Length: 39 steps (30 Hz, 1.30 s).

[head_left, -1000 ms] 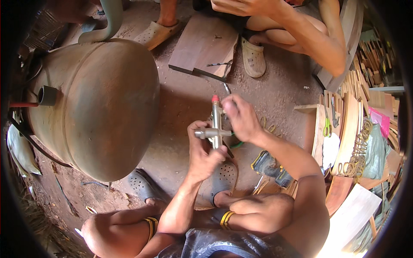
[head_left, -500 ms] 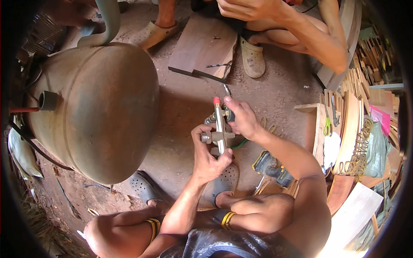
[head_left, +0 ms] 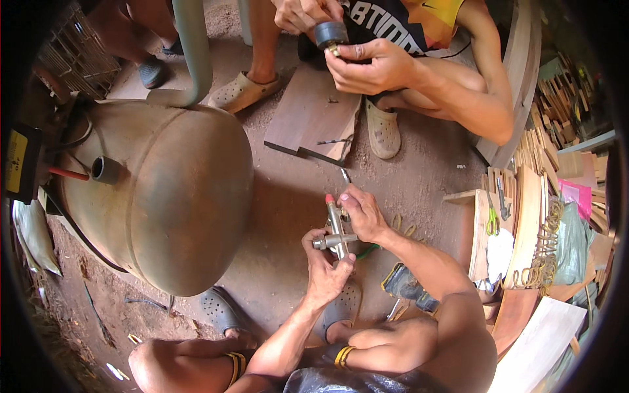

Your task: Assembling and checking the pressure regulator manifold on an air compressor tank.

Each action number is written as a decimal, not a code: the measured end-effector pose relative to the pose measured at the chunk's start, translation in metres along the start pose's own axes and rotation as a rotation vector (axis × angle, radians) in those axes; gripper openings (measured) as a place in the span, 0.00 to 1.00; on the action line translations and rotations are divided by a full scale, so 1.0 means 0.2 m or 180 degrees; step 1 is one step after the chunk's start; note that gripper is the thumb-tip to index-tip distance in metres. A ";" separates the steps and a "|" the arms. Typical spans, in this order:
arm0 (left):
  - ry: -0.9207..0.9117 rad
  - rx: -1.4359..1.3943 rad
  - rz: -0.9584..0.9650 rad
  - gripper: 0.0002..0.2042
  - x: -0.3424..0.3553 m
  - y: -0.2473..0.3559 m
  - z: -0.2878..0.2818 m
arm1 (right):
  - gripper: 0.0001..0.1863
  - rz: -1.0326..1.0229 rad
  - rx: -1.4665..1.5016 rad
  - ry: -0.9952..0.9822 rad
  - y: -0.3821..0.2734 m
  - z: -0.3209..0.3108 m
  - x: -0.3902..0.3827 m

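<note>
A metal pipe fitting [head_left: 337,226], cross-shaped with a red tip at its far end, is held between my two hands above the floor. My left hand [head_left: 325,274] wraps its near end, fingers bent around the side branch and thumb along the body. My right hand [head_left: 364,213] closes on its far right side, and what lies under those fingers is mostly hidden. Across from me, a person's hands [head_left: 370,65] hold a round black gauge-like part [head_left: 331,34] with a brass stem.
A large rusty tank [head_left: 190,196] lies at the left. A wooden board [head_left: 311,114] with a drill bit on it lies ahead. At the right are a power drill [head_left: 403,285], green-handled scissors [head_left: 493,221], a coiled hose [head_left: 545,252] and stacked wood strips.
The view has tilted up, showing more of the person opposite and the gauge-like part. The fitting has turned slightly in my hands; my grip stays on it.
</note>
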<state>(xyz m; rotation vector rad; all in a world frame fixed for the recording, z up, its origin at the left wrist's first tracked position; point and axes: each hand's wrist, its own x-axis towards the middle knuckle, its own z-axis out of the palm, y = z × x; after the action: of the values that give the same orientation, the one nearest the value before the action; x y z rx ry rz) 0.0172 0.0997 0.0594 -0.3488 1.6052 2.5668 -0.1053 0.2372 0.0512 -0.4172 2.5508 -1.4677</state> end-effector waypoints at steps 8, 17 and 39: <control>-0.0278 0.1019 0.0971 0.36 0.01 0.00 -0.02 | 0.25 0.2208 0.1710 -0.0882 -0.05 -0.07 0.04; 0.0220 -0.0951 -0.0247 0.39 0.01 0.06 -0.02 | 0.41 -0.0262 0.0253 -0.0024 -0.13 -0.05 -0.01; -0.1239 -0.4179 -0.1342 0.32 0.13 0.16 -0.19 | 0.19 -0.0352 0.0866 -0.0964 -0.27 -0.25 0.05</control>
<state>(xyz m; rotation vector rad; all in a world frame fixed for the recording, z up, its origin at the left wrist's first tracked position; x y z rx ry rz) -0.0097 0.0501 0.0656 -0.1824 -0.3862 2.6573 -0.1194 0.2482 0.1232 -0.6873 2.0910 -1.6192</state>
